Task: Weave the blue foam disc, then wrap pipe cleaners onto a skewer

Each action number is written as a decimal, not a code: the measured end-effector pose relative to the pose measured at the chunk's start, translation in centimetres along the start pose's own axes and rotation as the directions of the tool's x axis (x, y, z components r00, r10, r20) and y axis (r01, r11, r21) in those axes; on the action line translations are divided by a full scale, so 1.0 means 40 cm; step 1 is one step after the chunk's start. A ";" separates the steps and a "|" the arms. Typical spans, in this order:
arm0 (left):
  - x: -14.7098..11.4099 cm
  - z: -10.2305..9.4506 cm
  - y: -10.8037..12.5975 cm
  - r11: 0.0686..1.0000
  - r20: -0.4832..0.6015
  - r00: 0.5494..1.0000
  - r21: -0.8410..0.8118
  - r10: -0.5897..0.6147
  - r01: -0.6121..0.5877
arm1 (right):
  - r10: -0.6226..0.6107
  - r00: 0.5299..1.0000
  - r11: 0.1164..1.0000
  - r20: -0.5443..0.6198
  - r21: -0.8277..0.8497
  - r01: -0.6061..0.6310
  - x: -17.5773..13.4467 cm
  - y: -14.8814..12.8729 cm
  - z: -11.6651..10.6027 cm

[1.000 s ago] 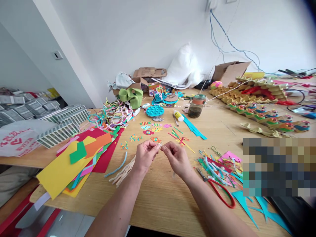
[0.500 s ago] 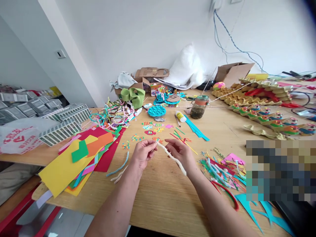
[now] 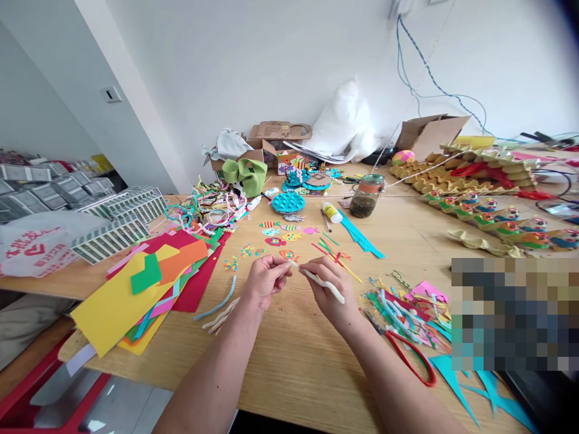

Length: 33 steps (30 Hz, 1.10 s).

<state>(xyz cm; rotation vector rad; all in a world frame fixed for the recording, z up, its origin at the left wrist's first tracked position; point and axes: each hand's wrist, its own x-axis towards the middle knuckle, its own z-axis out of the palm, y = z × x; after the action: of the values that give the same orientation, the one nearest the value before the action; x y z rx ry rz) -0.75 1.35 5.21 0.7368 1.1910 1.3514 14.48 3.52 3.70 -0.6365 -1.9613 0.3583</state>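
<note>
Between my two hands stretches a white pipe cleaner (image 3: pixel 326 284), its free end lying over the back of my right hand. My left hand (image 3: pixel 266 282) pinches one end of it between thumb and forefinger. My right hand (image 3: pixel 329 288) is closed on the strand a short way along. Just beyond the hands lie small paper fish (image 3: pixel 275 242) in several colours and little heaps of paper dots (image 3: pixel 230 264). Left of my left hand rest a blue pipe cleaner (image 3: pixel 219 304) and some whitish ones (image 3: pixel 221 317). Red-handled scissors (image 3: pixel 409 355) lie by my right forearm.
Stacked coloured paper (image 3: pixel 113 304) covers the left side. Paper scraps (image 3: pixel 407 316) lie at right. Farther back stand a glue bottle (image 3: pixel 332 213), a jar of dark liquid (image 3: pixel 363 202) and a blue painted disc (image 3: pixel 288 203). Egg cartons (image 3: pixel 479 175) fill the far right.
My right hand has closed on the pipe cleaner, its fingers now nearer my left hand. The strand's free end has shifted up. More of the scissors shows beside my forearm.
</note>
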 end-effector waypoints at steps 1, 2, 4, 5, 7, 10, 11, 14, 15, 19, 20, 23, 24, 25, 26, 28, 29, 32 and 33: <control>0.000 0.001 -0.003 1.000 -0.014 1.000 0.023 0.017 -0.017 | -0.012 1.000 1.000 0.013 -0.018 0.012 -0.001 0.001 0.001; 0.001 0.003 -0.008 0.998 -0.030 0.999 0.054 0.042 -0.040 | -0.026 0.999 0.999 0.026 -0.038 0.027 -0.002 0.002 0.002; 0.002 0.005 -0.017 0.987 -0.055 0.993 0.130 0.105 -0.097 | -0.059 0.997 0.995 0.054 -0.081 0.063 -0.003 0.002 0.003; 0.003 0.006 -0.023 0.977 -0.057 0.989 0.173 0.139 -0.128 | -0.073 0.995 0.992 0.065 -0.101 0.079 -0.004 0.003 0.004; 0.006 0.006 -0.033 0.946 -0.033 0.977 0.258 0.209 -0.194 | -0.092 0.992 0.985 0.086 -0.140 0.104 -0.003 0.002 0.004; 0.012 0.003 -0.047 0.875 0.035 0.949 0.376 0.314 -0.304 | -0.095 0.989 0.977 0.117 -0.180 0.115 -0.002 0.004 0.002; 0.012 0.002 -0.051 0.846 0.057 0.937 0.415 0.344 -0.335 | -0.096 0.988 0.975 0.124 -0.186 0.118 -0.002 0.006 0.002; 0.009 0.002 -0.060 0.743 0.120 0.909 0.540 0.398 -0.396 | -0.103 0.985 0.973 0.141 -0.189 0.129 0.000 0.015 0.000; 0.007 0.003 -0.062 0.703 0.141 0.902 0.582 0.409 -0.409 | -0.105 0.984 0.973 0.143 -0.190 0.131 0.000 0.020 0.000; -0.005 0.008 -0.067 0.539 0.236 0.871 0.707 0.430 -0.458 | -0.076 0.989 0.980 0.125 -0.171 0.097 0.000 0.040 0.000; -0.007 0.009 -0.067 0.508 0.256 0.866 0.724 0.431 -0.467 | -0.059 0.991 0.985 0.120 -0.157 0.078 0.000 0.044 0.001; -0.011 0.012 -0.066 0.478 0.284 0.863 0.739 0.418 -0.475 | 0.038 0.993 0.994 0.108 -0.109 -0.026 0.000 0.050 0.005; -0.011 0.013 -0.065 0.489 0.285 0.868 0.735 0.408 -0.471 | 0.081 0.991 0.993 0.106 -0.090 -0.071 0.000 0.050 0.006; -0.012 0.014 -0.064 0.505 0.285 0.872 0.726 0.398 -0.468 | 0.125 0.987 0.990 0.105 -0.072 -0.118 0.000 0.050 0.007; -0.012 0.014 -0.064 0.523 0.287 0.876 0.714 0.389 -0.466 | 0.167 0.980 0.985 0.105 -0.054 -0.162 0.001 0.048 0.006; -0.014 0.016 -0.061 0.556 0.284 0.880 0.690 0.381 -0.463 | 0.234 0.966 0.972 0.111 -0.021 -0.233 0.003 0.045 0.004; -0.015 0.017 -0.059 0.572 0.279 0.882 0.678 0.381 -0.462 | 0.258 0.960 0.966 0.111 -0.003 -0.260 0.004 0.043 0.002; -0.020 0.021 -0.051 0.630 0.249 0.889 0.633 0.384 -0.450 | 0.297 0.949 0.951 0.108 0.058 -0.304 0.009 0.040 -0.005; -0.021 0.022 -0.048 0.652 0.236 0.892 0.615 0.385 -0.444 | 0.304 0.947 0.947 0.105 0.078 -0.312 0.011 0.040 -0.006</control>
<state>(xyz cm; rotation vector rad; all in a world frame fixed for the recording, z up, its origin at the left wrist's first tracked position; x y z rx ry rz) 0.86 0.46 3.86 1.6535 1.5047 1.2253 14.99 5.06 3.32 -0.8818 -1.9188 0.6804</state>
